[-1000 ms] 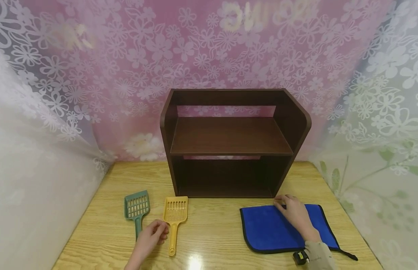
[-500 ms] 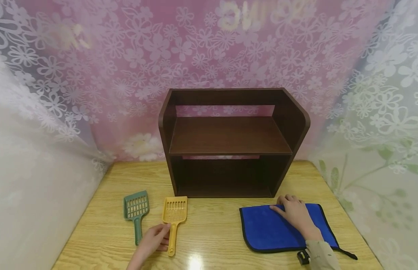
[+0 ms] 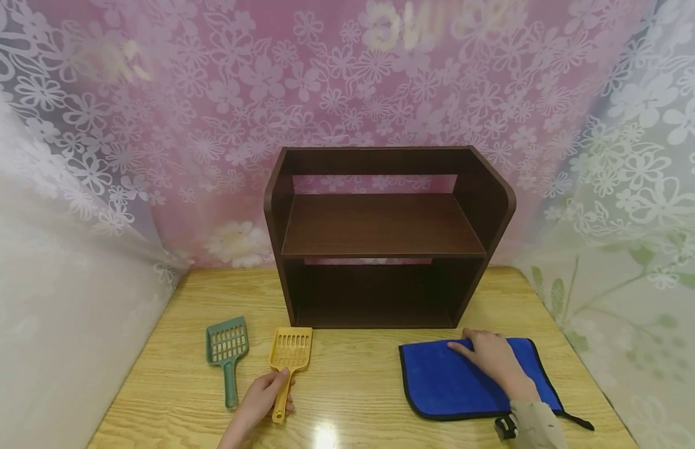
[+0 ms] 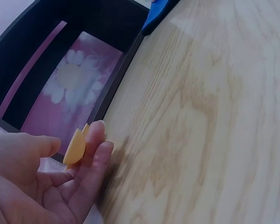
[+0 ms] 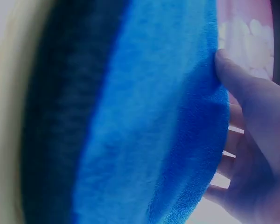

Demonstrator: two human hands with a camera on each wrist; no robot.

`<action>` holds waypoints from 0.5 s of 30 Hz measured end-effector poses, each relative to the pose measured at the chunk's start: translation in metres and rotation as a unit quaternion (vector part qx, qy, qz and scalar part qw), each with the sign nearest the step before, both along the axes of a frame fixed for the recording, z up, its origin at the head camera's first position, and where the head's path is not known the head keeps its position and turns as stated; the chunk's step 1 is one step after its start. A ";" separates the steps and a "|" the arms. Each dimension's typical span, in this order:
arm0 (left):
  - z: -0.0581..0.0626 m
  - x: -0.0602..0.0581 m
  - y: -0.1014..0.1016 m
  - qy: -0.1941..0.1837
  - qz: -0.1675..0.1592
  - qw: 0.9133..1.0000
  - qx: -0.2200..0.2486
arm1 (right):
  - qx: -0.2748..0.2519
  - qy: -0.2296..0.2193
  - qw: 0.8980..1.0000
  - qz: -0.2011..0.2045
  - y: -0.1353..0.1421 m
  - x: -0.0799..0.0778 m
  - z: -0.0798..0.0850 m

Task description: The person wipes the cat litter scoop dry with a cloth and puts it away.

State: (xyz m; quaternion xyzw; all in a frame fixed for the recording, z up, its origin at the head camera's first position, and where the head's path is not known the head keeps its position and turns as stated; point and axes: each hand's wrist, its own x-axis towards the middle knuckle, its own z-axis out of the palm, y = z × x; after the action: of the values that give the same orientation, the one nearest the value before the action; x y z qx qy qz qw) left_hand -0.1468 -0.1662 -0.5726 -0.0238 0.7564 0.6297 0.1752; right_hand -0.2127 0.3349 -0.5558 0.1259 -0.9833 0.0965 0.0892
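My left hand [image 3: 258,396] holds a yellow litter scoop [image 3: 282,402] by its handle, thumb on top and fingers underneath. In the left wrist view, a bit of the yellow scoop [image 4: 75,148] shows between thumb and fingers. To its left lies a green litter scoop [image 3: 230,381], slotted like the yellow one. Over on the right, my right hand [image 3: 493,358] grips the far edge of a folded blue towel [image 3: 437,380] with black trim. The right wrist view has the thumb on the near face of the towel [image 5: 149,107] and the fingers behind it.
A dark brown two-tier shelf [image 3: 383,227] stands at the back middle of the wooden table [image 3: 353,374]. Flowered cloth [image 3: 224,156] hangs behind and along both sides. A black strap device [image 3: 505,428] sits at the right wrist.
My left hand has moved right from beside the yellow litter scoop and taken its handle, which has swung slightly left. The right hand has slid its fingers behind the towel's far edge.
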 end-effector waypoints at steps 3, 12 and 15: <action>-0.001 0.001 0.003 0.003 0.008 1.000 0.017 | -0.019 -0.021 1.000 -0.002 -0.002 0.002 0.007; 0.000 0.001 0.008 -0.015 0.047 0.998 0.042 | -0.088 -0.040 0.995 -0.019 -0.008 0.016 0.027; 0.000 0.001 0.008 -0.015 0.054 0.997 0.047 | -0.107 -0.029 0.994 -0.018 -0.009 0.020 0.032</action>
State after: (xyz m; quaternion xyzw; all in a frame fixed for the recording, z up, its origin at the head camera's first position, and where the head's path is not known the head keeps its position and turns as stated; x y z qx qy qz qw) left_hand -0.1459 -0.1584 -0.5726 -0.0660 0.7209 0.6726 0.1535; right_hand -0.1925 0.3260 -0.5237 0.0955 -0.9717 0.2029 0.0748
